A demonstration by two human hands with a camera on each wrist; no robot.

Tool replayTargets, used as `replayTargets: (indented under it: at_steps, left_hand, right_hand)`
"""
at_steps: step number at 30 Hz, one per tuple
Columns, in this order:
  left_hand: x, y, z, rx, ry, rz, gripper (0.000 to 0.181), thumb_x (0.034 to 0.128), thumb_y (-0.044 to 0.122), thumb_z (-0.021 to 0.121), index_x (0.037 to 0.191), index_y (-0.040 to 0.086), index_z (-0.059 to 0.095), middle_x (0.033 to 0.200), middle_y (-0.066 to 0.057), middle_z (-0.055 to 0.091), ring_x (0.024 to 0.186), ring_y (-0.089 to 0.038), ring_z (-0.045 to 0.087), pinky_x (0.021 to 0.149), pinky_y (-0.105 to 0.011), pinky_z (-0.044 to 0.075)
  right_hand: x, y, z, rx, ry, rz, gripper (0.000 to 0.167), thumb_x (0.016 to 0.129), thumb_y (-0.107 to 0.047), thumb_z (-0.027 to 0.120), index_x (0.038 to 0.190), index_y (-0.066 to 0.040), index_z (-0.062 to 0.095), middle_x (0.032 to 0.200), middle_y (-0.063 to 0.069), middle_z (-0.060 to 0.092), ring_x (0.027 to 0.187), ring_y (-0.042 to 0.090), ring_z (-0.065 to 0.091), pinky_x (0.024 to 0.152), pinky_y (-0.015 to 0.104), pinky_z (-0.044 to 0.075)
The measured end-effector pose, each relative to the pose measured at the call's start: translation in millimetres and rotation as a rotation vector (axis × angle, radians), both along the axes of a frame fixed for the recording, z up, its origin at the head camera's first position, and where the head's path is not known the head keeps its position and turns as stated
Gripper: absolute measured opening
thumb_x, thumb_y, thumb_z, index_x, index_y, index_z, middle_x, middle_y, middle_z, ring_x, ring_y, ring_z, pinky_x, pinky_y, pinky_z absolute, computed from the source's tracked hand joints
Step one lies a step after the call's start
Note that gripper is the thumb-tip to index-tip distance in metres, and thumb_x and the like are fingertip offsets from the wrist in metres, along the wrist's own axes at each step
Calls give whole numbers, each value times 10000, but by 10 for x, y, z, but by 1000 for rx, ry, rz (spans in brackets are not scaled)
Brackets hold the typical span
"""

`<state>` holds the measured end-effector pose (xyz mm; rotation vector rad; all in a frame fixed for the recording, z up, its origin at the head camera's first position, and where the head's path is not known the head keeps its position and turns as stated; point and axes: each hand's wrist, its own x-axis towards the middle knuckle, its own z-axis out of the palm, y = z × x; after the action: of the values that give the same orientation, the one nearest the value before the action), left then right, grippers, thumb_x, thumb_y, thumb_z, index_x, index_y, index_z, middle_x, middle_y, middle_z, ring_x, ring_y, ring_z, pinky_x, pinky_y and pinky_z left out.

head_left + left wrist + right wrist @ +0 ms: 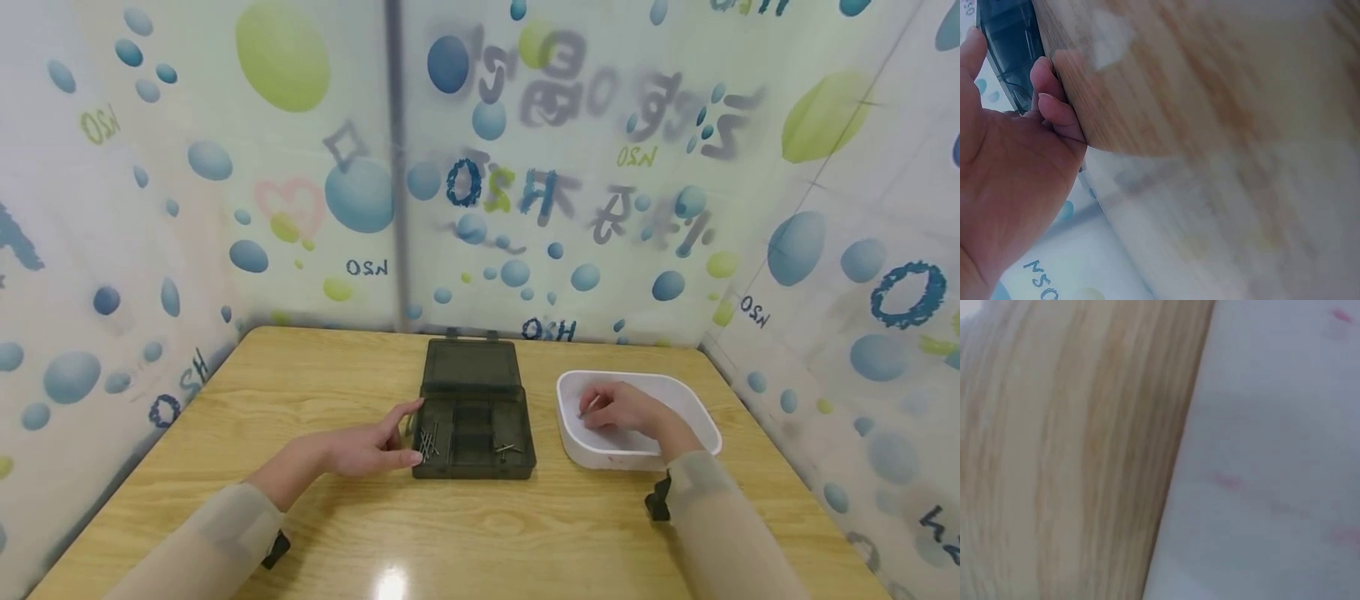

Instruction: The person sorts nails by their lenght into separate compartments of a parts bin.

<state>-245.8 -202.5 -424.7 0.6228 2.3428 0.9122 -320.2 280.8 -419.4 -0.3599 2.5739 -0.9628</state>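
Note:
A dark, see-through compartment box (472,467) lies on the table with its lid (472,364) raised at the back. Several thin metal screws or nails (427,443) are in its left compartment, and a few more metal pieces (507,448) lie in the right one. My left hand (363,447) touches the box's left side, thumb and index finger spread apart; the other fingers bend inward in the left wrist view. Inside a white plastic tub (705,425), my right hand (618,410) pinches a small metal piece (581,414), mostly hidden by the fingers.
The wood-grain table (480,542) carries the box in the middle and the tub to its right. Patterned curtains (337,167) hang behind and along both sides. The right wrist view has only the tub's outer wall (1272,456) and tabletop.

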Motion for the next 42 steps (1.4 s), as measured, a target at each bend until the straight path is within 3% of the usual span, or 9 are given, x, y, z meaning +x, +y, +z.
replayTargets:
  at_steps: [4,10,17,20,32,37,42]
  left_hand:
    - [-5,2,-5,7,-4,-3,995,1112,539,622,1779,234,-51,1140,-69,604,1027,-204,560,921,-436,438]
    - [0,-14,-18,2,-1,-8,995,1116,538,615,1778,228,-60,1158,-60,613,1043,-194,570,930,-433,451]
    - [-1,-29,-20,-1,-1,-5,997,1115,553,608,1779,232,-63,1156,-56,619,1044,-190,578,925,-416,453]
    - [-12,-32,-24,-3,7,-8,997,1114,555,609,1779,236,-61,1150,-55,612,1036,-188,571,915,-409,446]
    - [-12,-14,-29,20,-6,-14,989,1120,530,612,1778,235,-64,1137,-61,611,1041,-195,573,927,-432,447]
    - [-9,-17,-25,18,-7,-12,988,1119,531,613,1778,237,-63,1143,-59,612,1040,-196,574,923,-431,450]
    - [1,-11,-24,10,-3,-4,989,1115,542,615,1779,239,-54,1153,-60,608,1043,-196,568,931,-432,450]
  right_hand:
    - [8,44,-7,-20,2,-52,221,1023,-136,757,1244,-130,748,1074,89,688,934,234,622,847,329,528]
    - [16,11,-39,42,-4,-5,363,1018,-190,792,1377,-200,733,1099,93,644,981,241,574,867,359,447]
    - [1,0,-46,70,10,28,172,1037,-224,768,1191,-154,742,1049,56,654,951,220,568,837,321,434]
    - [9,-10,-47,70,-6,7,99,1041,-220,766,1099,-142,752,1015,36,669,945,213,560,839,326,428]
    - [17,-38,-43,93,23,-57,70,1047,-196,764,1072,-131,772,989,39,696,925,211,604,840,338,488]
    - [49,-37,11,-15,81,-103,213,1087,-233,712,1254,-101,718,1064,87,688,918,225,626,839,349,510]
    - [133,-91,83,-120,127,-126,340,1125,-234,654,1457,-171,687,1102,145,689,881,229,624,799,345,526]
